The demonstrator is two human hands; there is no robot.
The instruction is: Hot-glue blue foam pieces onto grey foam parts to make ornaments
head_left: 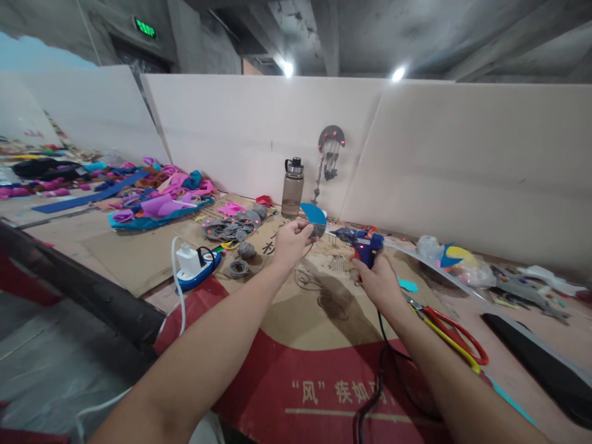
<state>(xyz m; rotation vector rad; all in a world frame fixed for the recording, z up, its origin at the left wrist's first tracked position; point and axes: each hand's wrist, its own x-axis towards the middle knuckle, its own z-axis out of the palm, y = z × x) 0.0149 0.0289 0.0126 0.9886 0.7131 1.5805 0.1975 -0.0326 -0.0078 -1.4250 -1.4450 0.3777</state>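
Between the thumb and fingers of my left hand [294,242] is a crescent-shaped felt piece [314,214], blue on top with a grey part below. My right hand [377,279] grips a blue hot glue gun [367,245] by its handle; a small red light shows on its body. The gun's nozzle points left at the felt piece, close to its lower edge. Whether they touch I cannot tell. A thin grey string hangs under my left hand, and a black cord [380,370] runs down from the gun.
Scissors [453,336] with red and yellow handles lie beside my right forearm. Behind my hands stands a water bottle [292,188]. A blue power strip [198,274], grey yarn balls [246,250] and grey felt pieces [231,228] lie left. A grey crescent hanging [332,139] is on the white panel.
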